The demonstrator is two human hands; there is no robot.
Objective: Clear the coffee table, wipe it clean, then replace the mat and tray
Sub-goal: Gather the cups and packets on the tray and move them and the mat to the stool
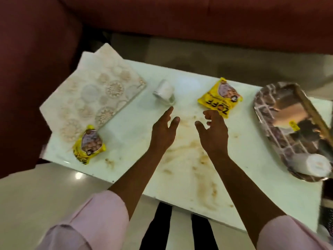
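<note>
Head view, left hand: the left hand point(164, 130) reaches out over the middle of the coffee table point(252, 186), palm down, fingers straight and spread apart, holding nothing; the forefinger tip lies just near of the white cup point(164, 92) (whether it touches is unclear).
Head view, right hand: the right hand point(214, 131) hovers beside it, fingers loosely curled and apart, thumb out to the left, empty; its knuckles are just near of the far yellow packet point(220, 97).
Arms: both forearms stretch from the near edge toward the far side, pink sleeves point(100, 219) pushed back above the wrists.
Cup: lying on its side, between the mat and the far packet.
Mat: the patterned mat point(93, 98) lies at the far left, askew, one corner overhanging the table edge.
Near yellow packet point(89, 144): at the near left, overlapping the mat's near corner.
Tray: the shiny oval tray point(288, 123) sits at the right end, with a white roll point(311, 165) lying on its near end.
Tabletop: brown smears across the middle and near part.
</note>
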